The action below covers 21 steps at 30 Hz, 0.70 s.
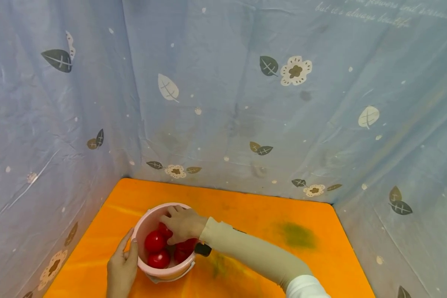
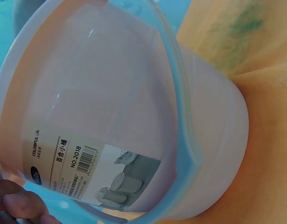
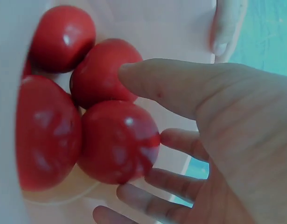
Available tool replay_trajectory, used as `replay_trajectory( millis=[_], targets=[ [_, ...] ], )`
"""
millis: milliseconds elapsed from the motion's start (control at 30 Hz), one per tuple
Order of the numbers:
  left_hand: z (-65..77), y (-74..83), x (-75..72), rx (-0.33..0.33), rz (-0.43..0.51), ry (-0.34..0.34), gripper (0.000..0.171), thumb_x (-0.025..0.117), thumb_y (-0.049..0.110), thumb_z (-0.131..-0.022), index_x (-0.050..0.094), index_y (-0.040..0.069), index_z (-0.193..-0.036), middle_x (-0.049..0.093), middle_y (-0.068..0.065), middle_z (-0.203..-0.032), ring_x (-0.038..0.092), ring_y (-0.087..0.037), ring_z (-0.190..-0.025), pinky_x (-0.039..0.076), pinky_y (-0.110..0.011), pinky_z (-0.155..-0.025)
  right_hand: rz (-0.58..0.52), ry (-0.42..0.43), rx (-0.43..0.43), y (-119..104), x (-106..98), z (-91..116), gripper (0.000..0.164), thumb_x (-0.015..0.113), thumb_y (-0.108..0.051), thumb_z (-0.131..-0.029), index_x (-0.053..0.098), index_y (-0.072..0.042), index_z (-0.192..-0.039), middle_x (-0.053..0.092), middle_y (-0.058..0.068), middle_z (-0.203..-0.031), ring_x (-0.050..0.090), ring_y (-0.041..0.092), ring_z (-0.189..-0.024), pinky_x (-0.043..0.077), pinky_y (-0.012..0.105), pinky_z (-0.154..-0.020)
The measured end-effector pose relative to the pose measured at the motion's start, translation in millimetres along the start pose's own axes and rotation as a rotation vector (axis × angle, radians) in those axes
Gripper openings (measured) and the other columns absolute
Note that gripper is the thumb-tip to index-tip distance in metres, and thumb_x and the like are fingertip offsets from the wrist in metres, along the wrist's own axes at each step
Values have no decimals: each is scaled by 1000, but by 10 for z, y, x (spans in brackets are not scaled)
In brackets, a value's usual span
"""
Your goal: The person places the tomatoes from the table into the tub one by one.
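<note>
A pink bucket (image 1: pixel 171 273) stands at the left of the orange surface, with several glossy red tomatoes (image 1: pixel 155 241) inside. My left hand (image 1: pixel 122 265) holds its rim from the left. In the right wrist view a digit of that hand shows at the rim, and in the left wrist view its fingers (image 2: pixel 19 203) are at the lower left. My right hand (image 1: pixel 184 225) reaches down into the bucket. Its spread fingertips touch the side of one tomato (image 3: pixel 119 142), while the thumb lies over another tomato (image 3: pixel 103 70). Neither tomato is visibly gripped.
A printed label (image 2: pixel 92 172) and a pale handle (image 2: pixel 185 140) are on the bucket's outside. Blue patterned sheeting (image 1: pixel 223 103) walls in the orange surface (image 1: pixel 253 211) at the back and both sides. A greenish stain (image 1: pixel 296 235) marks the surface at right.
</note>
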<state>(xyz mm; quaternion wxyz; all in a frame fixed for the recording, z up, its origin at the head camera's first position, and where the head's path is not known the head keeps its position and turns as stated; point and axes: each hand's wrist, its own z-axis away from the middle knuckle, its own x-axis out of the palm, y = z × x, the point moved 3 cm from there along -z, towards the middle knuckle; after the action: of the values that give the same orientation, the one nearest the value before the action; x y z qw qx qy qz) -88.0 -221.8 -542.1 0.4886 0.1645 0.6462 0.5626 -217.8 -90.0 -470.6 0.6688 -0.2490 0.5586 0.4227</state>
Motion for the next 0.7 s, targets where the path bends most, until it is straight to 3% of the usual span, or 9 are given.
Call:
replay_trajectory(
  millis=[200,267,400,500,567,633,700],
  targets=[
    [-39,-25,24,-1,-15,-59,61,35,53,-99,34,19,-150,67,-18,-80,52,-17,-57,44,-24,-53,-106,13,-2,66,-9,150,59,64,-54,-85,44,-33,-137,43,-6,-138,44,11,-125,45,27,-99],
    [-48,-34,43,7,-29,-79,63,33,55,-99,33,19,-150,68,-16,-82,54,-16,-61,45,-23,-56,-177,69,-30,114,-38,281,52,60,-50,-90,47,-30,-137,44,-6,-141,46,12,-124,45,27,-99],
    [-122,2,22,47,-52,-57,59,34,54,-99,35,24,-149,59,-11,-63,50,-17,-53,42,-25,-52,-416,247,-35,256,-66,698,47,52,-47,-96,50,-25,-138,46,-7,-144,49,12,-125,42,28,-105],
    [-239,118,-75,108,-165,-11,57,32,53,-100,36,24,-149,59,-10,-68,48,-17,-54,38,-28,-49,-533,394,46,427,12,1031,52,44,-52,-98,45,-26,-142,43,-6,-147,46,15,-131,41,35,-107],
    [-331,235,-185,164,-279,26,57,32,52,-100,37,22,-149,57,-12,-73,46,-19,-54,34,-30,-46,-546,470,134,578,108,1212,55,39,-56,-98,41,-28,-145,38,-2,-151,40,19,-137,38,43,-109],
    [-411,376,-335,234,-374,75,59,34,50,-100,35,19,-150,60,-18,-91,49,-27,-66,33,-33,-48,-524,516,232,756,209,1345,57,34,-58,-98,38,-28,-146,34,0,-155,34,22,-142,33,47,-112],
    [-448,528,-467,322,-411,132,59,38,46,-100,34,16,-150,57,-23,-104,48,-37,-79,36,-43,-53,-530,532,336,939,323,1467,58,31,-58,-99,33,-29,-149,27,0,-158,25,23,-146,26,52,-114]
  ],
)
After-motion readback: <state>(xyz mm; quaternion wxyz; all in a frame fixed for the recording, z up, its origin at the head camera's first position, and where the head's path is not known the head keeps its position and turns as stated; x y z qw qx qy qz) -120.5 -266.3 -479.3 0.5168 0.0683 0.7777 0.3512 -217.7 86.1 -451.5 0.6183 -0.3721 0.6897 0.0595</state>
